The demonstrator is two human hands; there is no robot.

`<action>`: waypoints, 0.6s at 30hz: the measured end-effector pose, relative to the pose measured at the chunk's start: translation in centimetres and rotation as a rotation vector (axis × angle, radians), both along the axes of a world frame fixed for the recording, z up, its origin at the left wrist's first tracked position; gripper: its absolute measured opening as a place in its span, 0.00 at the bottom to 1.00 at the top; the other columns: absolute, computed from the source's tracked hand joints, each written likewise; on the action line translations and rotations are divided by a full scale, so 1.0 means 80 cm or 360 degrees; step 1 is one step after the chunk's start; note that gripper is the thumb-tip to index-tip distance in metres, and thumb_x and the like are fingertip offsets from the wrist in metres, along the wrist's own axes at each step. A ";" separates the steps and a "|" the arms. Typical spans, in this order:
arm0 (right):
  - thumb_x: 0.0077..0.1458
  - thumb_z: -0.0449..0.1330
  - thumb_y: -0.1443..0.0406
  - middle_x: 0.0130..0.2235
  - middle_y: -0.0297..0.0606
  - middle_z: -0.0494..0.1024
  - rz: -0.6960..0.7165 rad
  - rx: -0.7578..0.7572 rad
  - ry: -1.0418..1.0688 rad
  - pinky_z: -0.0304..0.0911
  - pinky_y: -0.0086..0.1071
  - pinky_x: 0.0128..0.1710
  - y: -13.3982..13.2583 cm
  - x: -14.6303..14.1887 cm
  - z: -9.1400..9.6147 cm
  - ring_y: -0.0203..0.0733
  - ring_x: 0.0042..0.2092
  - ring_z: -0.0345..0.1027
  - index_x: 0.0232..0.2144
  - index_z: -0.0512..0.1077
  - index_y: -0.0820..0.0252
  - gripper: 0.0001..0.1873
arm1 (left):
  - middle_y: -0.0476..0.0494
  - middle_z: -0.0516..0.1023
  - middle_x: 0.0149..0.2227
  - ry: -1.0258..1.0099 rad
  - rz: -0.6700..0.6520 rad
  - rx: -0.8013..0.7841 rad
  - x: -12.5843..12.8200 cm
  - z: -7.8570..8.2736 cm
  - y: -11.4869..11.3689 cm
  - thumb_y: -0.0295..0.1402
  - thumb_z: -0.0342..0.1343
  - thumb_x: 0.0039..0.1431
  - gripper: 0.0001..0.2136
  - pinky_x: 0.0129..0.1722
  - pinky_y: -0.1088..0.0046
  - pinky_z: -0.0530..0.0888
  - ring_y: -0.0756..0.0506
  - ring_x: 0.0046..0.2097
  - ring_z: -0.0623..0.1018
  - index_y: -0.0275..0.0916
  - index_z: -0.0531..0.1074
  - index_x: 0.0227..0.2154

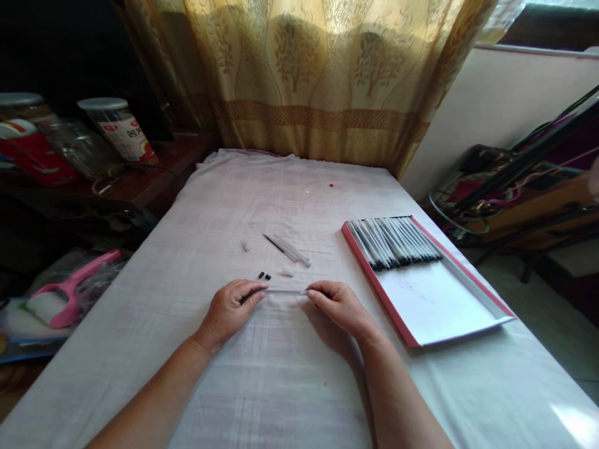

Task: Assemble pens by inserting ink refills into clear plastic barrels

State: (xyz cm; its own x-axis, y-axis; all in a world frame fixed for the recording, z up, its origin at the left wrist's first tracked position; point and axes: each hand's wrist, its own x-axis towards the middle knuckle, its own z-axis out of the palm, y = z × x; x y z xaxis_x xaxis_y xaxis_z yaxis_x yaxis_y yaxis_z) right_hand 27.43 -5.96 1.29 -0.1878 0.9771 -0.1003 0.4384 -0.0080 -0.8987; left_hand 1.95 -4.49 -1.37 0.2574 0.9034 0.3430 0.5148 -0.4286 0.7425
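Observation:
A slim, pale pen barrel point(286, 291) stretches level between my two hands, just above or on the cloth. My left hand point(236, 305) pinches its left end, and my right hand point(334, 304) pinches the right end; the fingers hide both tips. Just beyond lie two small black plugs point(264, 275) and a clear pen cap point(286, 274). Farther off, a dark-tipped refill point(273, 243) rests beside clear pen tubes point(294, 251). Another clear cap point(246, 246) lies to their left.
At right, a red-edged shallow box point(388, 312) holds many pens point(393, 243) in a row. Tiny red point(331, 185) and white bits lie far back on the cloth point(243, 386). A pink tape dispenser point(70, 290) and jars point(124, 134) stand left; a curtain point(309, 75) hangs behind.

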 end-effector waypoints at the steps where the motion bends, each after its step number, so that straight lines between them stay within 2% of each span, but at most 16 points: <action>1: 0.53 0.57 0.56 0.26 0.35 0.79 -0.0025 -0.0001 0.0016 0.63 0.29 0.29 0.000 -0.001 0.000 0.39 0.28 0.71 0.29 0.80 0.60 0.16 | 0.44 0.83 0.39 -0.0034 0.0031 -0.0041 0.000 -0.001 0.001 0.36 0.58 0.59 0.10 0.43 0.70 0.78 0.45 0.40 0.81 0.42 0.80 0.41; 3: 0.52 0.58 0.55 0.25 0.36 0.79 -0.0144 0.0055 0.0064 0.64 0.30 0.28 0.000 -0.001 0.002 0.40 0.28 0.71 0.28 0.80 0.60 0.16 | 0.44 0.83 0.41 -0.0107 0.0092 -0.0110 0.001 -0.004 0.003 0.36 0.59 0.58 0.15 0.44 0.68 0.78 0.45 0.41 0.81 0.41 0.77 0.47; 6: 0.48 0.62 0.53 0.28 0.39 0.81 -0.0589 0.0288 0.0142 0.67 0.33 0.33 0.004 0.014 0.005 0.43 0.32 0.74 0.28 0.81 0.60 0.16 | 0.43 0.82 0.44 -0.0197 0.0162 -0.0183 -0.001 -0.004 0.006 0.37 0.59 0.56 0.21 0.44 0.68 0.78 0.46 0.40 0.80 0.40 0.73 0.53; 9: 0.45 0.64 0.51 0.31 0.42 0.83 -0.1157 0.0501 0.0148 0.68 0.37 0.35 0.014 0.054 0.012 0.46 0.33 0.75 0.31 0.82 0.61 0.20 | 0.42 0.81 0.44 -0.0220 0.0172 -0.0208 -0.003 -0.002 0.007 0.38 0.58 0.56 0.19 0.43 0.68 0.78 0.46 0.41 0.80 0.40 0.74 0.51; 12: 0.45 0.64 0.50 0.32 0.44 0.83 -0.1602 0.0637 -0.0035 0.67 0.39 0.36 0.029 0.105 0.020 0.49 0.35 0.75 0.35 0.82 0.63 0.23 | 0.42 0.81 0.44 -0.0170 0.0122 -0.0151 -0.002 0.000 0.006 0.37 0.56 0.58 0.15 0.44 0.67 0.79 0.45 0.42 0.80 0.41 0.76 0.47; 14: 0.46 0.63 0.51 0.29 0.44 0.82 -0.1748 0.0604 -0.0281 0.65 0.38 0.35 0.040 0.133 0.024 0.51 0.35 0.75 0.33 0.83 0.64 0.23 | 0.42 0.81 0.44 -0.0118 0.0094 -0.0084 -0.001 0.000 0.006 0.37 0.56 0.58 0.14 0.44 0.67 0.79 0.44 0.43 0.81 0.41 0.77 0.46; 18: 0.47 0.60 0.52 0.27 0.44 0.82 -0.1705 0.0381 -0.0739 0.61 0.37 0.32 0.057 0.153 0.027 0.52 0.33 0.74 0.30 0.84 0.61 0.20 | 0.43 0.82 0.43 -0.0019 0.0076 0.0035 -0.001 -0.001 0.006 0.37 0.55 0.60 0.13 0.45 0.67 0.79 0.44 0.43 0.81 0.42 0.78 0.44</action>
State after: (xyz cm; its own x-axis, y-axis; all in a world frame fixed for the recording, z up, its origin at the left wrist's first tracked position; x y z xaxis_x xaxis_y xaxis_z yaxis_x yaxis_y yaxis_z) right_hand 39.68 -1.38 3.45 0.7411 0.6177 0.2632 0.5946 -0.4217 -0.6846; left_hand 1.90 -4.01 -1.47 0.2102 0.9067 0.3656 0.5264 -0.4201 0.7392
